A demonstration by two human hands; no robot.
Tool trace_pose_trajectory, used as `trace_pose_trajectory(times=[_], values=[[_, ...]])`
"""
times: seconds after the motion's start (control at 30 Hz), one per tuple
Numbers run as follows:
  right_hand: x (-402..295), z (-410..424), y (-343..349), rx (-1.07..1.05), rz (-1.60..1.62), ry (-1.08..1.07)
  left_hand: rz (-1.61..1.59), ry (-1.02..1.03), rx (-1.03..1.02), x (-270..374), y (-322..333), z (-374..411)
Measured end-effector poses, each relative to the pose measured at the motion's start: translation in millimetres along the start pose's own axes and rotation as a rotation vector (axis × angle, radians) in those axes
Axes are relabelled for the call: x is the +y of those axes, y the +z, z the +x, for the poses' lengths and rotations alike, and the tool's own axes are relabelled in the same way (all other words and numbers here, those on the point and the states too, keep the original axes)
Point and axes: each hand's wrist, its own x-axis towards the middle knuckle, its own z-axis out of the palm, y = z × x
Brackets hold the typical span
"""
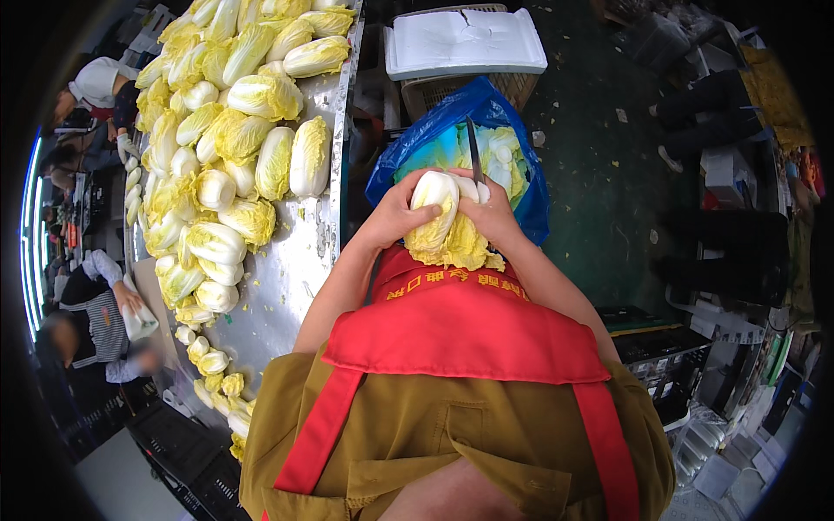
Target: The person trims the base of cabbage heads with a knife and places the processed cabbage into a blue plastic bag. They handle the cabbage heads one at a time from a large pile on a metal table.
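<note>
A napa cabbage [433,207] with a white base and yellow leaf tips is gripped in my left hand [393,211], the thumb across its front. My right hand [496,211] holds a knife [474,151] whose dark blade points away from me; the handle is hidden in the fingers. Loose yellow outer leaves [466,239] hang between the hands, against my red apron [456,332]. The right thumb presses near a white piece of stem [482,193]. Just beyond and below the hands, a blue plastic bag [388,170] gapes wide, with cabbage leaves [505,153] inside.
On my left runs a metal table [287,260] bearing a heap of napa cabbages [215,150]. A cracked white foam lid [466,42] covers a plastic crate [423,98] beyond the bag. Two people [104,312] work across the table. Black crates [664,358] stand at right.
</note>
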Motion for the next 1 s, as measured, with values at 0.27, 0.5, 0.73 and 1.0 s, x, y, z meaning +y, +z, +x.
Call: trace_pose_trajectory(times=[0.27, 0.5, 0.73, 1.0], values=[[-7, 8, -3, 0.191, -0.352, -0.017, 0.803, 0.048, 0.189, 34, 29, -2], [-20, 1, -5, 0.054, -0.384, -0.060, 0.470, 0.116, 0.117, 13, 0, 3], [15, 25, -28, 0.036, -0.355, 0.026, -0.606, -0.102, -0.072, 5, -16, -11], [38, 72, -51, 0.352, -0.709, -0.217, -0.368, 0.001, 0.198, 4, -7, -6]])
